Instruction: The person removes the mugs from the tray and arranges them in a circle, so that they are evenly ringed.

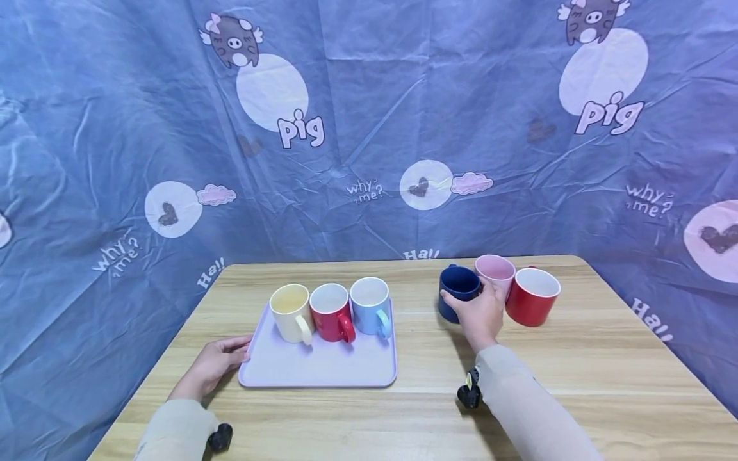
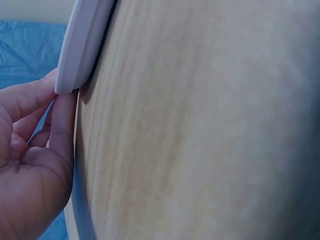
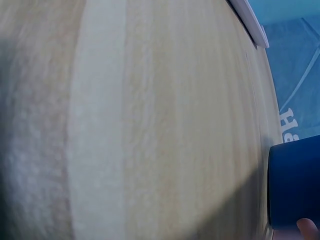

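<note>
My right hand (image 1: 480, 315) grips a dark blue mug (image 1: 451, 306), thumb across its near side and fingers at its right. In the right wrist view only a fingertip (image 3: 307, 229) shows against the mug's wall. A pink mug (image 1: 496, 269) stands just behind that hand, beside a red mug with a white inside (image 1: 529, 307). With thumb and fingers, my left hand (image 1: 218, 365) holds the left rim of a pale lilac tray (image 1: 317, 371). A cream mug (image 1: 286, 320), a red mug (image 1: 328, 318) and a light blue mug (image 1: 368, 310) stand in a row along the tray's back.
The wooden table (image 1: 426, 416) carries everything, its back edge close to a blue printed cloth (image 1: 369, 128). Bare wood lies between the tray and the dark blue mug. A small black device (image 1: 469, 392) is worn at the right wrist, another (image 1: 221, 438) at the left.
</note>
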`<state>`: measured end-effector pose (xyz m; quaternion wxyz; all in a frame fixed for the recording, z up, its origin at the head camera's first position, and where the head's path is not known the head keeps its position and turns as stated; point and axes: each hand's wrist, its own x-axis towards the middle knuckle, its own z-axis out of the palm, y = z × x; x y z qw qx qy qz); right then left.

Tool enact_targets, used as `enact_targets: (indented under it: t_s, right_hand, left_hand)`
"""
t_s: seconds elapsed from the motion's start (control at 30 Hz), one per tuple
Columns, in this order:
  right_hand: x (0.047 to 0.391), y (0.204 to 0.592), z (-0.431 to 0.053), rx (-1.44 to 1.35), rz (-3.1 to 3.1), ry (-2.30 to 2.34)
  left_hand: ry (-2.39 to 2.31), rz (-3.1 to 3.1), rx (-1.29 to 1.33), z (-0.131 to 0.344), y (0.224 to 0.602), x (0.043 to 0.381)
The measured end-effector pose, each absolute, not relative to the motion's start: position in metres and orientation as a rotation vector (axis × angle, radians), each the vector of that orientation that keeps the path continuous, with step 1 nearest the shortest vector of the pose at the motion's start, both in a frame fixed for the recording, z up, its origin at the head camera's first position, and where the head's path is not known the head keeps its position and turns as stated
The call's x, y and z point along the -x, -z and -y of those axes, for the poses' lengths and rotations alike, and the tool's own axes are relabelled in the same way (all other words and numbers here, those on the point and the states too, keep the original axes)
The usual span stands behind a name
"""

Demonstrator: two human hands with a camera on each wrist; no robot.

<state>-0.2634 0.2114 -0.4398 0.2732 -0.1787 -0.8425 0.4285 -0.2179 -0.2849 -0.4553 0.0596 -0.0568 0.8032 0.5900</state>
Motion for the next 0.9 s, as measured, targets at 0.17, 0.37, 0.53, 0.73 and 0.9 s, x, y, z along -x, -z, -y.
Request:
enact_targets:
  t_s: [0.17,0.37,0.53,0.73,0.9]
  right_hand:
    - [0.2631,0.4403,-0.2128,0.492,2.259,-1.163]
    - [0.2646,0.4430,-0.2152,0.497,2.251,-1.173]
    - [0.2655,0.4441,-0.2158,0.495,2.234,-1.187]
    - [0.2659,0.4447,-0.2145,0.492,2.183,-1.189]
    - [0.2659,0.4454,-0.2138,0.494,2.152,-1.166]
  left_hand:
    - [-1.782,-2.432,0.169,0.2851,0.4550,0.2184]
    - [-1.780,-2.433,0.182,0.2846,0.4545,0.2179]
    - [-1.782,-2.431,0.177,0.2848,0.4542,0.2178]
    - [-1.774,-2.432,0.163,0.2855,0.4535,0.2177]
    - [-1.781,-2.430,0.170,0.2842,0.4529,0.2170]
